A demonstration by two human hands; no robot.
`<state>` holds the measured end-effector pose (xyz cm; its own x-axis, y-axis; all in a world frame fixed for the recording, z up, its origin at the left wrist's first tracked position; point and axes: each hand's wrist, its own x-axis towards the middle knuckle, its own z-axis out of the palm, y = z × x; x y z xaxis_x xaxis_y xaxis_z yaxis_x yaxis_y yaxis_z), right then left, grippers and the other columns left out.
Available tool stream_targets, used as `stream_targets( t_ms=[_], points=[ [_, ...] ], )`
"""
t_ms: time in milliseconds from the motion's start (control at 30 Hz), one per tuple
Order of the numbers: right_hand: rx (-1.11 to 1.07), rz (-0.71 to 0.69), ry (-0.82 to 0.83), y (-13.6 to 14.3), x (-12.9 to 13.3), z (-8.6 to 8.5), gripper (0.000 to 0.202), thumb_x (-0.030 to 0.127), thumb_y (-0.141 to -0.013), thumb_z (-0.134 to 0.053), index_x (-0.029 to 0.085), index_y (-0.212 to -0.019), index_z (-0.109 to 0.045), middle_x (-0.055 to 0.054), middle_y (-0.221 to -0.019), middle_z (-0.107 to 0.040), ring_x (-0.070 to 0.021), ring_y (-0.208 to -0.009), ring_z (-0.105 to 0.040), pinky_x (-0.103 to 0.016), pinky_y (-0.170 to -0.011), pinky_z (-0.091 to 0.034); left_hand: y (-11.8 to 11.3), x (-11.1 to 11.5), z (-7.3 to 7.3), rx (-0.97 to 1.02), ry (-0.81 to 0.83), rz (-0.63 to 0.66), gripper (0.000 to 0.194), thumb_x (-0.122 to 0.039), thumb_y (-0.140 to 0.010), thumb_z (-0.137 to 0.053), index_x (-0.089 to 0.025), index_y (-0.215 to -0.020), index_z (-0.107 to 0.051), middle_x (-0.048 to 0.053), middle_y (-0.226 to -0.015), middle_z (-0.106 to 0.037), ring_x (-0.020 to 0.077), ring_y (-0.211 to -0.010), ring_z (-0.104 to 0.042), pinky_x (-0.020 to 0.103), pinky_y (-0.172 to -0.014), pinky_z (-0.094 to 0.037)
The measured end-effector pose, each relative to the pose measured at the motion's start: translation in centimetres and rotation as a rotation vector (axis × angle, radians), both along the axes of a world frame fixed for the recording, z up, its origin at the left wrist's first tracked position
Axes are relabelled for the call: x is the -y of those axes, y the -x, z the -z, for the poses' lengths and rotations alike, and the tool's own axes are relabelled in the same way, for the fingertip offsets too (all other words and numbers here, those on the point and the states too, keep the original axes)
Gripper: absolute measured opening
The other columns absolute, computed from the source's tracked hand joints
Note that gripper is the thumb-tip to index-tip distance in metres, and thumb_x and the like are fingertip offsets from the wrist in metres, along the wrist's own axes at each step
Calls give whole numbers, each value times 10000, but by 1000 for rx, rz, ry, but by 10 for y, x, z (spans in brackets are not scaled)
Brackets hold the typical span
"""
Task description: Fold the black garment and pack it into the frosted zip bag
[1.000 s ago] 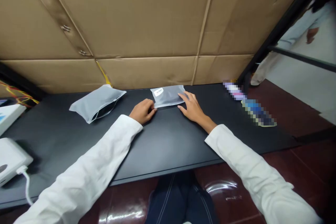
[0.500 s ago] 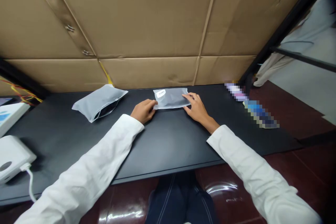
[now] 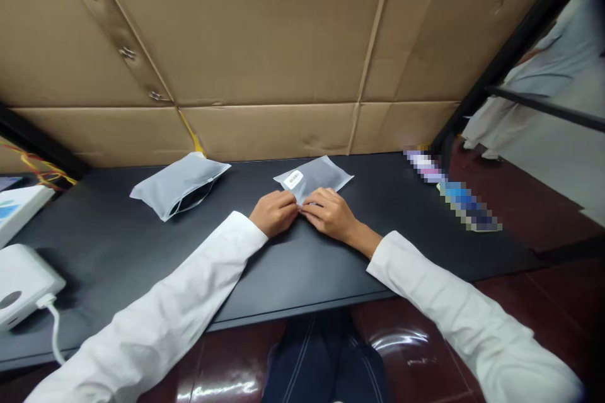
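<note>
A frosted plastic pouch (image 3: 326, 174) with a white barcode label (image 3: 293, 179) lies tilted on the black table, its near corner towards me. My left hand (image 3: 275, 213) pinches that corner from the left, fingers closed. My right hand (image 3: 329, 214) grips the same corner from the right, its fingertips almost touching the left ones. The fingers partly cover the pouch's near edge. Further left rests a second, larger grey pouch (image 3: 182, 176), its mouth gaping towards the right; neither hand touches it.
A white device (image 3: 28, 283) with a plugged-in cable stands at the left edge, near a white box (image 3: 21, 208). Two blurred flat items (image 3: 467, 206) lie at the right. Brown cardboard (image 3: 265, 31) walls the back. Another person (image 3: 543, 82) is beyond the frame at the right.
The labelled pouch has turned so a corner points at me. My right hand has moved left from its right end, and both hands have come together on the near corner.
</note>
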<state>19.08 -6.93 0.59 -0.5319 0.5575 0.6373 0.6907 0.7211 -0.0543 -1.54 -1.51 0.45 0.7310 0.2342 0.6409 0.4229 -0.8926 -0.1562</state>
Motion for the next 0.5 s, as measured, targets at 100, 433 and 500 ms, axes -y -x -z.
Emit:
stream_targets(
  t_ms=[100,433,500],
  points=[
    [-37,-2,20,0,0,1,124,207,-912,-575,220,-912,-699,-60,-935,-716,-211,-865,-605,-370,-754,-455,-3,5,1,-15,-2,-8,328,-231,-957,-468,-189,-661,-602,33,-703,-623,125,-625,-544,282,-585,-411],
    [-237,-2,147,1,-2,1,64,160,-793,-636,217,-792,-606,-25,-832,-684,-196,-799,-597,-349,-777,-481,-8,13,-2,-18,-4,16,301,-142,-946,-443,-184,-698,-608,25,-695,-616,132,-596,-506,295,-576,-372],
    [-255,-28,161,0,-3,0,84,153,-780,-634,218,-761,-585,-22,-812,-673,-191,-777,-594,-343,-765,-485,-8,13,-2,-18,1,22,288,-138,-945,-436,-183,-724,-616,25,-702,-617,130,-589,-506,290,-576,-372]
  ],
)
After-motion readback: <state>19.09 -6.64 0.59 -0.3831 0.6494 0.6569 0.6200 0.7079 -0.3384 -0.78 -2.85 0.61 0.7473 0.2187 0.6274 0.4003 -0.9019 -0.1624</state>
